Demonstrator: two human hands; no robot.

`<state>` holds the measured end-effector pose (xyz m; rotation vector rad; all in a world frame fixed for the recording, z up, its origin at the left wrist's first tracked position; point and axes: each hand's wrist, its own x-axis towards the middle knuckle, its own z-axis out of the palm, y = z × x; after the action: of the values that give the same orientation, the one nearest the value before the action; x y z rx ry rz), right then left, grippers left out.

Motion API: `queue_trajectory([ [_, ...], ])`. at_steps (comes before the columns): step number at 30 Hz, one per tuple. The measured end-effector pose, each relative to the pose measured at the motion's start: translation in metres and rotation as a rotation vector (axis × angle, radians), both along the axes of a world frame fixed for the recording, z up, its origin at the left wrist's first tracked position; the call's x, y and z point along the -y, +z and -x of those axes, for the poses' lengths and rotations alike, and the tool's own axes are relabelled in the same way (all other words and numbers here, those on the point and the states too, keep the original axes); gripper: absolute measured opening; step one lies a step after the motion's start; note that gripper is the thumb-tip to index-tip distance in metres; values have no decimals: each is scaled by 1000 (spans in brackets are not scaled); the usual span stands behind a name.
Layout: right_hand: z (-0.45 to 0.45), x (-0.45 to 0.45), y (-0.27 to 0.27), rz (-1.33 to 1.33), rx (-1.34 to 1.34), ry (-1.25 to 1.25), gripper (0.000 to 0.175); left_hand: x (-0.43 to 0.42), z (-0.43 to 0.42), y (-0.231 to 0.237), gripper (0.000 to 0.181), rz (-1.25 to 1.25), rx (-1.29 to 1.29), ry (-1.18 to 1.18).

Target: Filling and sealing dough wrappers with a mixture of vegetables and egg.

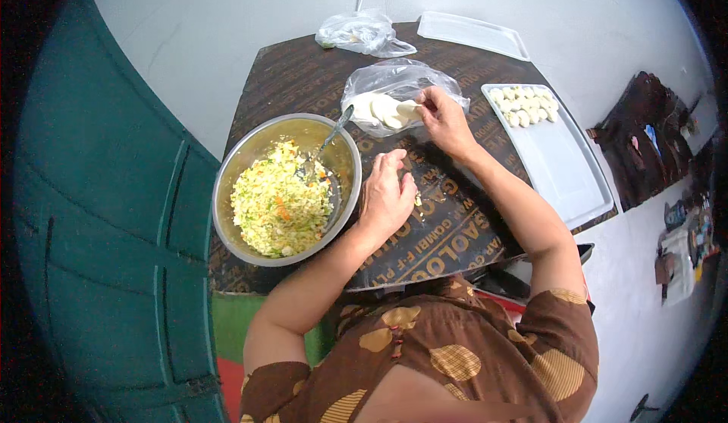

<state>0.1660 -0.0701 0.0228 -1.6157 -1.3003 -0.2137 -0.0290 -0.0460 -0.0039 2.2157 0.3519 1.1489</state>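
Note:
My right hand (pixel 445 123) pinches the edge of a round white dough wrapper (pixel 408 110) at the mouth of a clear plastic bag (pixel 392 76). More white wrappers (pixel 378 107) lie overlapped in the bag. My left hand (pixel 389 194) is held over the table beside the metal bowl, its fingers apart and nothing seen in it. The bowl (pixel 218 212) holds a chopped yellow-green filling with orange bits (pixel 278 201). A spoon (pixel 336 129) stands in the filling, its handle leaning on the bowl's right rim towards the bag.
A white tray (pixel 569 178) on the right bears several small filled dumplings (pixel 523 104) at its far end. Another white tray (pixel 475 35) lies at the table's back edge, near a crumpled plastic bag (pixel 364 32). Food scraps dot the dark printed tabletop (pixel 449 218).

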Motion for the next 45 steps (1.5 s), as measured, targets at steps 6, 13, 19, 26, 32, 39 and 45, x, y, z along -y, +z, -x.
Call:
queue_trajectory([
  [6, 19, 46, 28, 104, -440, 503, 47, 0, -2, 1, 60, 179, 23, -37],
  [13, 33, 65, 33, 256, -570, 757, 50, -1, -5, -1, 27, 609, 208, -437],
  [19, 35, 69, 25, 235, -729, 637, 28, 7, -6, 7, 13, 723, 297, -377],
  [26, 37, 71, 22, 362, -522, 612, 22, 5, -3, 4, 14, 698, 226, -331],
  [32, 38, 69, 19, 350, -617, 538, 20, 4, 0, 4, 17, 723, 173, -365],
  [39, 49, 66, 9, 304, -431, 457, 18, -2, -4, -9, 12, 731, 183, -369],
  [45, 43, 64, 10, 312, -377, 376, 17, 4, -6, -7, 5, 587, 229, -239],
])
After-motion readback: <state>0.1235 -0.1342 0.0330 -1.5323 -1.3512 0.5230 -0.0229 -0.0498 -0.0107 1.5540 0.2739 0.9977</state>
